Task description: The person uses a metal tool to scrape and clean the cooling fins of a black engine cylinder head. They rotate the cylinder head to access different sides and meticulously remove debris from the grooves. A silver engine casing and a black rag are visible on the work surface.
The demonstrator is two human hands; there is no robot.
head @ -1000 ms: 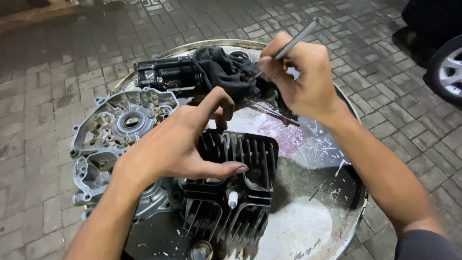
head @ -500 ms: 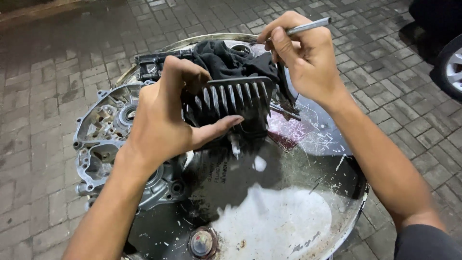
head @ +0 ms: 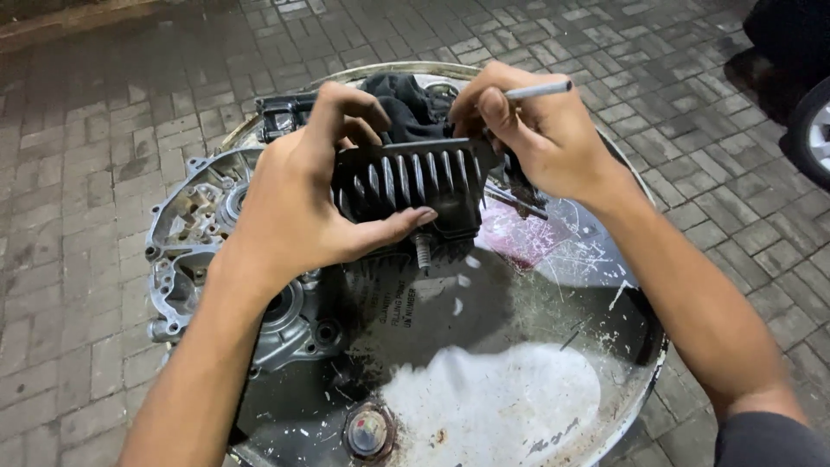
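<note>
A black finned engine cylinder (head: 413,182) is lifted off the round metal drum top (head: 536,346) and tipped on its side, a threaded stud hanging below it. My left hand (head: 298,195) grips it from the left, thumb under the fins and fingers over the top. My right hand (head: 540,130) touches the cylinder's right end and pinches a thin silver tool (head: 538,89) that points to the right.
A grey aluminium crankcase half (head: 199,251) lies on the drum's left side. A dark cloth (head: 406,99) and a black part (head: 281,112) sit at the far rim. Around it is brick paving; a vehicle wheel (head: 813,130) stands at the right edge.
The cylinder lay flat on the drum; my left hand picked it up, turned it on its side and raised it. My right hand came down to its right end.
</note>
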